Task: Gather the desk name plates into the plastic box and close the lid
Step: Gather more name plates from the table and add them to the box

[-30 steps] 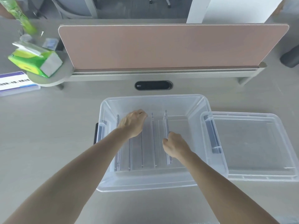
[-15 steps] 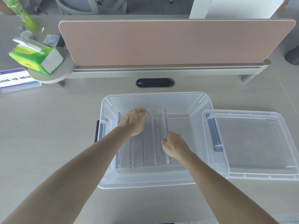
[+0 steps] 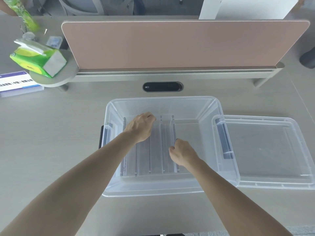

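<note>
Both hands, left hand (image 3: 142,127) and right hand (image 3: 183,153), grips curled onto clear acrylic desk name plates (image 3: 156,147) standing inside the translucent plastic box (image 3: 163,189); best nudged together gently, the clear flat lid (image 3: 265,150) waiting at three o'clock.

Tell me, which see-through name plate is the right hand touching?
The rightmost clear plate, at the end of the row in the box; the right hand pinches its edge.
</note>
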The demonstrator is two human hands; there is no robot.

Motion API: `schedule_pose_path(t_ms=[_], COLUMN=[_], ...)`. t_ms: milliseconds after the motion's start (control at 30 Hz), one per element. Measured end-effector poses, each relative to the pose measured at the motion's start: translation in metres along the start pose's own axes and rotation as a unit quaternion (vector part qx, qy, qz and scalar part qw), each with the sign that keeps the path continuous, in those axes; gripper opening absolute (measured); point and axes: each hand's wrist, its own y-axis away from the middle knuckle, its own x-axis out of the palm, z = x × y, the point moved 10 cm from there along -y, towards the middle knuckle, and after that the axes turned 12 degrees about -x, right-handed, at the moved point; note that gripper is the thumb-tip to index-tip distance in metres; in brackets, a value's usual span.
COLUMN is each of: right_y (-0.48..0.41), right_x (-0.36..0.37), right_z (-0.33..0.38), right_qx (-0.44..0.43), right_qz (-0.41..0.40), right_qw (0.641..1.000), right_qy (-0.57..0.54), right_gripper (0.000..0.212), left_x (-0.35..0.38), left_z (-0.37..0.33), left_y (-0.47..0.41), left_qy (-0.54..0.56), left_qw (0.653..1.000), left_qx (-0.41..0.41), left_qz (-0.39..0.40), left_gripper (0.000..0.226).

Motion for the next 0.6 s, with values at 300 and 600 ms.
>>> schedule_pose_path(t_ms=[300,600], right_y=[0.019,0.094], right_x=[-0.037,-0.101], right_z=[0.012,0.066], right_qx=[-0.028,-0.217], right_qz=[-0.006,-0.099], right_qw=[0.999,0.971], right_qy=[0.033,0.008], right_gripper=[0.033,0.039], left_x=[-0.037,-0.111], left_z=[-0.008,-0.021], left_y=[0.018,0.087], left_qy=[0.04,0.1], left_qw=[0.998,0.979], left_qx=[-0.017,-0.133], left_qz=[-0.033,-0.114], left_gripper=[0.031,0.022])
